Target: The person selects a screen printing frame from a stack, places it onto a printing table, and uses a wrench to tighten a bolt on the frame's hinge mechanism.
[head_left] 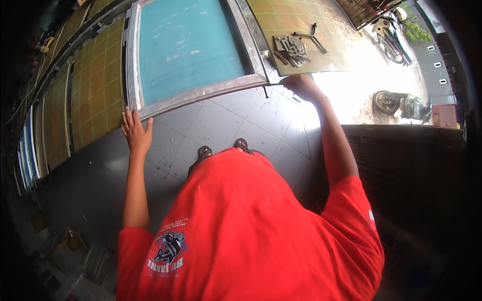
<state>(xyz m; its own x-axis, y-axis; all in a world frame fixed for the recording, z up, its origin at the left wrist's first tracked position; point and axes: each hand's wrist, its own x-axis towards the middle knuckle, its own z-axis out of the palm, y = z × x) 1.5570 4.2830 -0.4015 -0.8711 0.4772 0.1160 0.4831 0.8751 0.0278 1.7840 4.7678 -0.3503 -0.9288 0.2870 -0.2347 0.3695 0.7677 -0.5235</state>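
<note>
The right grip (pixel 304 88) was curled round a thin rod (pixel 275 84), the frame (pixel 201 92) leftward seemingly running lengthwise away, nearer the spread left grip (pixel 136 132).

We see the blue screen (pixel 191 45) cut off by the top edge; our right hand (pixel 303 88) hides part of a dark rod (pixel 275 84).

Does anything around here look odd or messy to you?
Mostly the blue-green sheet in the metal frame: pale, uneven blotches are scattered across its otherwise fairly even colour. The gray tiled floor also has dark spots, like stains, though I can't tell their cause. I see no clear spill.
</note>
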